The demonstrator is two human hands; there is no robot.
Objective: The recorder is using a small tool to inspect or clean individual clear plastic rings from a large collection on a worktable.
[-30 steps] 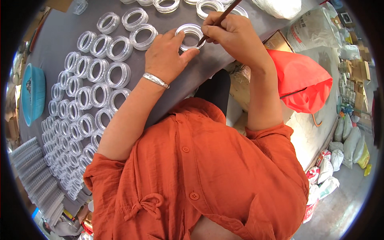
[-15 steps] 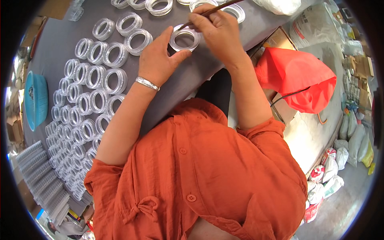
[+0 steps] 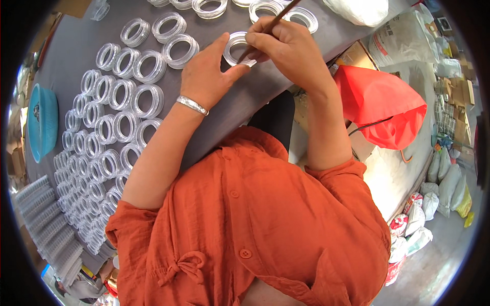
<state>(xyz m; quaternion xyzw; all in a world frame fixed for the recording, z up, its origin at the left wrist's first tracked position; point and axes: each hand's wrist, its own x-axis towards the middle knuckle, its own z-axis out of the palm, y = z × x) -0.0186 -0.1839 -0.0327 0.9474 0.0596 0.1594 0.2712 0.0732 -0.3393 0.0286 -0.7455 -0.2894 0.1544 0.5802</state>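
Observation:
My left hand curves around the left and near sides of a clear plastic ring, its thumb and index finger spread along the rim. The ring lies on the dark grey table. In my right hand is a slim dark brown stick, pinched like a pen and slanting down into the ring. Its lower tip is by the ring's near edge, close to my left thumb. What that tip is made of is too small to tell. Many similar clear rings stand in rows to the left.
A blue plastic basket stands at the far left, above stacked clear rings. A white plastic bag rests at the table's far right. Beside my right arm hangs red cloth. Several filled sacks sit on the floor.
The stick's tip has moved from the ring's far left edge to its near edge, and my right hand has shifted right and nearer. My left hand still rests around the ring.

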